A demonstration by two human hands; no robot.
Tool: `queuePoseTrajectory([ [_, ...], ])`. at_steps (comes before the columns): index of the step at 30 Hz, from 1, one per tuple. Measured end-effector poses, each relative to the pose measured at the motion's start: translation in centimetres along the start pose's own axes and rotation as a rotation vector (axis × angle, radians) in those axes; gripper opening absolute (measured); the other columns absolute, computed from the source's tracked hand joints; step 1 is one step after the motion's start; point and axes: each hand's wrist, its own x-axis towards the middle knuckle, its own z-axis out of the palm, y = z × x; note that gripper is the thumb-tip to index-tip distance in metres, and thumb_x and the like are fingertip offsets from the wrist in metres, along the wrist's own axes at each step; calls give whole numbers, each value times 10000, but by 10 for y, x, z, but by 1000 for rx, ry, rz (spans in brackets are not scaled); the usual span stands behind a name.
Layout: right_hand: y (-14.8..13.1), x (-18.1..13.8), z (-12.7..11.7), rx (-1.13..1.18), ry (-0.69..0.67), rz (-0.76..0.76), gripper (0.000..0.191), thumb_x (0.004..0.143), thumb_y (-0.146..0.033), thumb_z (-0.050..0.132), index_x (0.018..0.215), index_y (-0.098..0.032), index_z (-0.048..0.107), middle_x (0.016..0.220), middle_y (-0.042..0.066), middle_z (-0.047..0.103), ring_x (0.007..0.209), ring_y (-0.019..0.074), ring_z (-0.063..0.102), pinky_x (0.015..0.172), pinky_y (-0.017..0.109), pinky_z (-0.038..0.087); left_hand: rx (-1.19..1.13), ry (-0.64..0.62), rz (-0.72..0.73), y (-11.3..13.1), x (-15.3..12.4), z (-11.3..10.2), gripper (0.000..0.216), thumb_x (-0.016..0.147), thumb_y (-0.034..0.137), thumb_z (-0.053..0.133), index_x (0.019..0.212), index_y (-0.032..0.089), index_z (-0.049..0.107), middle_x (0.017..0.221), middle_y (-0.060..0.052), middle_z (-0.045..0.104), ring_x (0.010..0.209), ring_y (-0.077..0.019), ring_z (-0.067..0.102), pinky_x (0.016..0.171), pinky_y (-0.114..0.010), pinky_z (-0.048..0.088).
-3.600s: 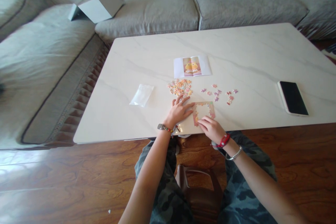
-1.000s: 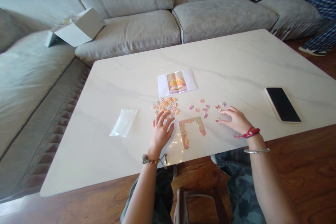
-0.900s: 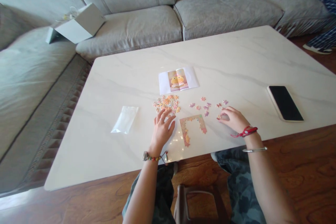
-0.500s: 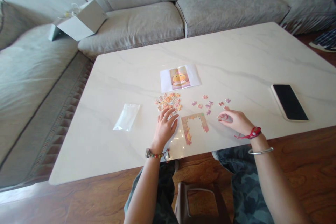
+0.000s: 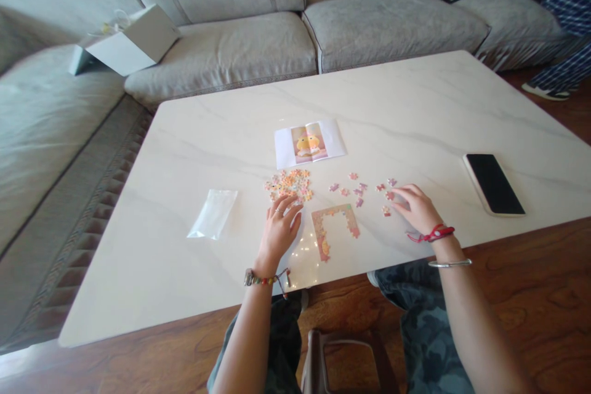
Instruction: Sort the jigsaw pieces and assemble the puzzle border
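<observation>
My left hand (image 5: pixel 280 226) lies with fingers apart at the near edge of a heap of loose jigsaw puzzle pieces (image 5: pixel 292 183), its fingertips covering some of them. A partly joined puzzle border (image 5: pixel 317 237), open at the bottom and lower right, is on the table between my hands. On the right, my right hand (image 5: pixel 418 209) has thumb and index finger apart, their tips beside a small pinkish puzzle piece (image 5: pixel 389 195). Another puzzle piece (image 5: pixel 386 211) lies just below it. Several pink and purple pieces (image 5: pixel 359 191) are scattered beyond the border.
A creased sheet with a picture of yellow figures (image 5: pixel 308 143) lies beyond the heap. To the left is a clear plastic bag (image 5: pixel 213 214), to the far right a phone (image 5: pixel 495 184). Behind the marble-patterned table (image 5: pixel 392 98) stands a grey sofa (image 5: pixel 240 43). A person's legs (image 5: pixel 561 43) show at right.
My right hand has let go of a puzzle piece, which now lies on the table, and its fingers have opened towards another piece. The left hand stays by the heap. The view has shifted slightly.
</observation>
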Motion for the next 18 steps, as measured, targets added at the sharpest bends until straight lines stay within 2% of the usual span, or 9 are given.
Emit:
queuePoseTrajectory([
  [2, 3, 0, 4, -19, 4, 8, 229, 779, -270, 499, 974, -196, 595, 964, 88, 545, 869, 207, 561, 798, 365, 474, -7, -9, 5, 1, 1, 0, 191, 836, 203, 457, 988, 226, 572, 1151, -66, 543, 1146, -239, 412, 896, -437, 408],
  [7, 9, 0, 6, 5, -9, 14, 133, 785, -290, 491, 792, -199, 589, 863, 71, 527, 783, 194, 558, 740, 358, 491, -16, -34, 18, 3, 2, 1, 193, 840, 203, 445, 984, 226, 572, 1135, -67, 552, 1129, -231, 431, 885, -436, 417],
  [9, 10, 1, 5, 11, -6, 10, 128, 782, -284, 497, 823, -197, 582, 868, 74, 524, 789, 199, 554, 734, 363, 493, -14, -37, 23, 3, 2, 2, 192, 841, 202, 444, 979, 225, 574, 1135, -67, 554, 1123, -231, 437, 882, -437, 420],
  [12, 7, 1, 4, 4, -5, -18, 221, 782, -255, 495, 988, -212, 566, 949, 82, 525, 864, 215, 547, 755, 374, 483, -19, -35, 25, 4, 3, 3, 187, 839, 198, 446, 971, 224, 576, 1134, -66, 556, 1117, -232, 442, 879, -440, 423],
  [14, 5, 1, 3, -6, -26, -30, 232, 790, -238, 483, 1004, -225, 572, 964, 76, 531, 865, 210, 551, 756, 369, 477, -30, -33, 25, 4, 3, 3, 189, 837, 195, 448, 972, 227, 576, 1134, -68, 554, 1123, -233, 439, 885, -447, 419],
  [18, 5, 2, 2, -6, -57, -18, 120, 793, -256, 490, 829, -211, 596, 869, 59, 545, 794, 194, 560, 726, 351, 474, -40, -36, 30, 4, 4, 4, 189, 834, 188, 452, 972, 229, 575, 1129, -68, 556, 1130, -230, 437, 887, -443, 419],
])
